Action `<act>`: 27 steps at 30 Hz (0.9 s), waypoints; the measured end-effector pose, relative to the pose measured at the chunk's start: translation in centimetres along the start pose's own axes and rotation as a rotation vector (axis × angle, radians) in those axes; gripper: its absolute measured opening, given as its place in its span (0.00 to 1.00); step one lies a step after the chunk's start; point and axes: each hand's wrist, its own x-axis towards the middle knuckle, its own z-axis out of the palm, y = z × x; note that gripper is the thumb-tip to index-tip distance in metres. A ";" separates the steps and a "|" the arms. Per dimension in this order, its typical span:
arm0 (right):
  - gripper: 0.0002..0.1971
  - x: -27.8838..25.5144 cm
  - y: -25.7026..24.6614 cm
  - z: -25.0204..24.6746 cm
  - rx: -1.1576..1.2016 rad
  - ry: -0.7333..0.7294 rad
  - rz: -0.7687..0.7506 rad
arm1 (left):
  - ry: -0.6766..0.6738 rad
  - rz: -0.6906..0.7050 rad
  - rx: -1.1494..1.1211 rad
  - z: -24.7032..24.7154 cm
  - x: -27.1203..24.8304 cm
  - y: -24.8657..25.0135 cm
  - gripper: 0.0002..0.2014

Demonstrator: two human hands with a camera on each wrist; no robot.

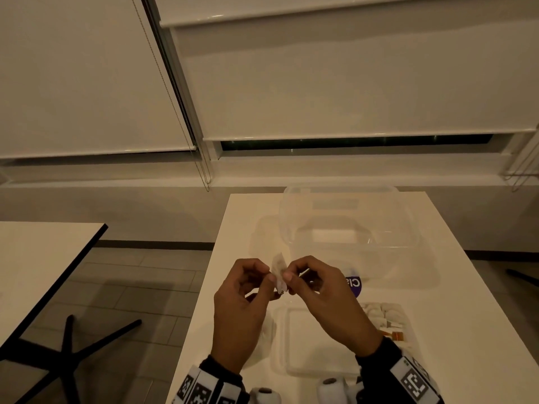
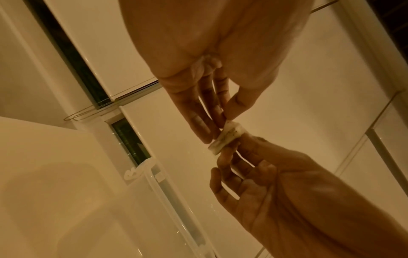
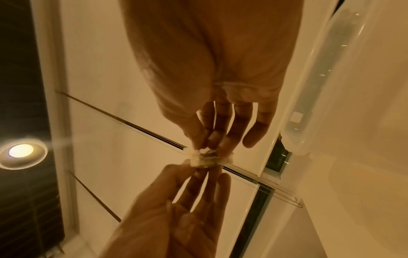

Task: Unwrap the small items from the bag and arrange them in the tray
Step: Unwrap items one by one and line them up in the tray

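Wrapped item (image 1: 279, 273) pinched between left hand (image 1: 239, 310) and right hand (image 1: 323, 301), above table's (image 1: 455, 330) near edge

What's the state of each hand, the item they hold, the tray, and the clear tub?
left hand: raised above the table, pinches the wrapped item.
right hand: raised, pinches the same item from the other side.
wrapped item: held between both hands, wrapper still on.
tray: on the table, small white pieces at its right end.
clear tub: open, no lid on it.
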 end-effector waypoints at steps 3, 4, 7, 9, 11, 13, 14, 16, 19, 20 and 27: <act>0.02 0.1 0.2 0.0 -0.015 -0.008 -0.010 | 0.001 -0.017 -0.034 -0.1 0.1 0.1 0.04; 0.01 0.2 0.2 0.1 -0.008 0.009 -0.013 | -0.001 -0.030 -0.063 -0.1 0.2 0.1 0.04; 0.04 0.4 0.3 0.2 0.051 0.067 0.024 | -0.012 -0.086 -0.185 -0.2 0.5 0.2 0.04; 0.07 0.5 0.3 0.3 0.074 0.072 0.035 | -0.016 -0.098 -0.197 -0.2 0.6 0.0 0.05; 0.08 0.6 0.3 0.3 0.080 0.078 0.019 | -0.017 -0.106 -0.192 -0.2 0.6 0.0 0.06; 0.08 0.8 0.4 0.2 0.073 0.103 0.010 | -0.038 -0.136 -0.217 -0.1 0.5 0.2 0.12; 0.08 0.8 0.4 0.2 0.068 0.116 0.004 | -0.052 -0.152 -0.217 0.0 0.6 0.3 0.15; 0.10 0.9 0.5 0.2 0.063 0.147 -0.022 | -0.060 -0.138 -0.156 0.0 0.8 0.3 0.16; 0.10 0.7 0.4 0.2 0.056 0.170 -0.059 | -0.059 -0.076 -0.105 0.3 0.9 0.3 0.09; 0.09 0.6 0.3 0.2 0.049 0.172 -0.072 | -0.055 -0.075 -0.130 0.4 0.9 0.4 0.08; 0.03 0.4 0.4 0.2 -0.297 0.236 -0.273 | -0.068 -0.093 -0.151 1.1 1.0 0.7 0.10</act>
